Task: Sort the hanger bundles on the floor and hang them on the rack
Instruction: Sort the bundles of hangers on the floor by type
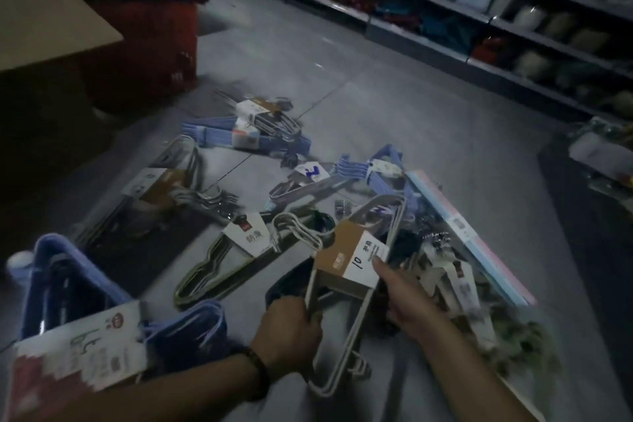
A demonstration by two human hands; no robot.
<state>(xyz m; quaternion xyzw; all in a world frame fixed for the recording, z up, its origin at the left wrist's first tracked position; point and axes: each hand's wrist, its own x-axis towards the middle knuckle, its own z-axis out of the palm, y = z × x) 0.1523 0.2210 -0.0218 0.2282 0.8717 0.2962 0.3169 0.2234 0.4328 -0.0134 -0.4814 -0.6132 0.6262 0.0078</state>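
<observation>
Both hands hold one bundle of white hangers (346, 305) wrapped in a brown and white card sleeve marked "10". My left hand (291, 332) grips its lower bar. My right hand (404, 295) holds the sleeve's right edge. A blue hanger bundle (85, 288) with a red and white label hangs over my left forearm at the lower left. On the grey floor lie more bundles: a green one (219, 267) with a white tag, a silver one (171, 188), blue ones (219, 134) and purple-blue ones (373, 168). No rack is in view.
A red basket (161, 31) and a cardboard box (44, 20) stand at the upper left. Store shelves (479, 10) full of goods run along the right. A long pink and blue packet (472, 236) and clear bags of goods (462, 288) lie at my right.
</observation>
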